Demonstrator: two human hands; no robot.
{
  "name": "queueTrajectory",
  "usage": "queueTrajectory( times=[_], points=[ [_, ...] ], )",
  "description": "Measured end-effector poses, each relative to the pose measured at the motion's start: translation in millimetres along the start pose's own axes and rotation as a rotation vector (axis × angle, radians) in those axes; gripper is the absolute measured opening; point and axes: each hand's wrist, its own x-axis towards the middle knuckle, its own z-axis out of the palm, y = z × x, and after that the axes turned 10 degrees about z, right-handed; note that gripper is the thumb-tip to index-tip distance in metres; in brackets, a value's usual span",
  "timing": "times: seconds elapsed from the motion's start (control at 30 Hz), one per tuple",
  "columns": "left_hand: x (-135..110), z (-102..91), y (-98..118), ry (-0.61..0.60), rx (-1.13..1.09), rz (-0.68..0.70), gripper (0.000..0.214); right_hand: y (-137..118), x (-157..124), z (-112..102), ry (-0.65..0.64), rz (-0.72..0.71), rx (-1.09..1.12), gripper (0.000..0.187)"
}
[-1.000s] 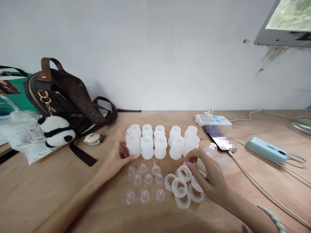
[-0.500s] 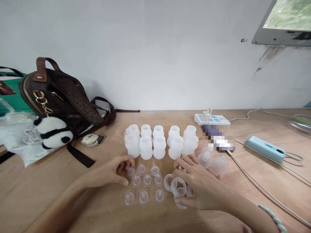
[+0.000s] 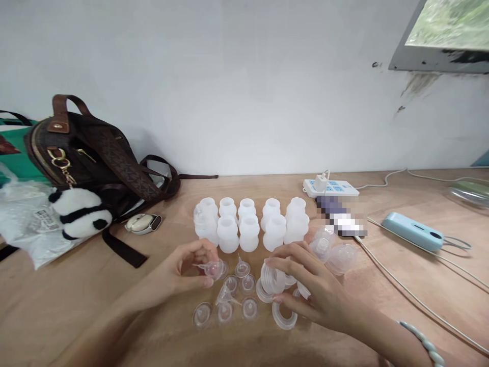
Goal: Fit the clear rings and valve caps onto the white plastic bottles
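My left hand (image 3: pixel 191 269) pinches a clear bottle nipple (image 3: pixel 215 270) between thumb and fingers, its tip pointing left. Several more clear nipples (image 3: pixel 249 308) lie in rows just right of it, one tipped over among them. In my right hand (image 3: pixel 315 288), a translucent threaded screw ring (image 3: pixel 272 279) is held on edge, thumb below and fingers above. Another screw ring (image 3: pixel 284 320) lies flat under that hand, and further rings are partly hidden by the fingers. Behind both hands stand several white frosted baby bottles (image 3: pixel 249 235) with open tops, in two rows.
Clear domed caps (image 3: pixel 344 259) lie right of the bottles. Farther right are a power strip (image 3: pixel 331 188), a partly blurred phone (image 3: pixel 340 216), a blue device (image 3: pixel 414 232) and a white cable. A dark backpack (image 3: pixel 91 148), panda plush (image 3: pixel 81 214) and beige mouse (image 3: pixel 139 223) sit left.
My left hand has closed on a nipple and lifted it, moving slightly right; a neighbouring nipple has tipped over. My right hand has turned a screw ring up on edge.
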Motion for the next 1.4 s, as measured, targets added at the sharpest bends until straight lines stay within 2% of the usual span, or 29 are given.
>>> queueTrajectory(
  times=[0.07, 0.2, 0.3, 0.4, 0.5, 0.63, 0.83, 0.93, 1.03, 1.2, 1.33, 1.4],
  points=[
    [2.6, 21.2, 1.4, 0.09, -0.057, 0.033, 0.017, -2.4, -1.3, 1.4, 0.046, -0.043, 0.009, 0.031],
    [10.9, 58.6, 4.9, 0.172, -0.088, 0.02, 0.018, -7.5, -6.4, 4.6, 0.126, -0.146, 0.013, 0.041],
    [18.3, 76.0, 10.6, 0.18, -0.05, 0.032, 0.015, -9.6, -9.3, 7.2, 0.172, -0.195, -0.006, 0.047],
    [22.7, 85.9, 18.9, 0.172, -0.038, 0.072, 0.02, -9.1, -8.7, 9.9, 0.151, -0.148, -0.004, 0.048],
    [21.9, 92.0, 27.1, 0.183, -0.053, 0.123, 0.034, -6.2, -6.2, 12.8, 0.121, -0.047, 0.044, 0.046],
    [17.4, 101.1, 30.3, 0.176, -0.079, 0.166, 0.038, -2.8, -4.9, 16.5, 0.121, 0.019, 0.107, 0.042],
    [14.6, 112.5, 18.6, 0.36, -0.132, 0.153, 0.032, -2.2, -6.0, 18.8, 0.138, 0.01, 0.151, 0.037],
    [11.4, 112.0, 14.9, 0.403, -0.095, 0.16, 0.028, -1.3, -4.6, 16.8, 0.193, 0.063, 0.138, 0.025],
    [8.0, 111.0, 14.6, 0.387, -0.069, 0.18, 0.026, -0.5, -2.6, 15.7, 0.139, 0.069, 0.077, 0.02],
    [5.4, 111.2, 12.8, 0.347, 0.006, 0.276, 0.025, -4.0, -1.9, 15.7, -0.003, 0.042, 0.114, 0.027],
    [6.9, 111.2, 8.5, 0.353, 0.105, 0.351, 0.043, -11.0, -3.3, 12.3, -0.019, 0.054, 0.194, 0.026],
    [7.7, 111.2, 6.9, 0.324, 0.112, 0.361, 0.045, -13.9, -4.2, 10.6, -0.036, 0.054, 0.215, 0.024]
  ],
)
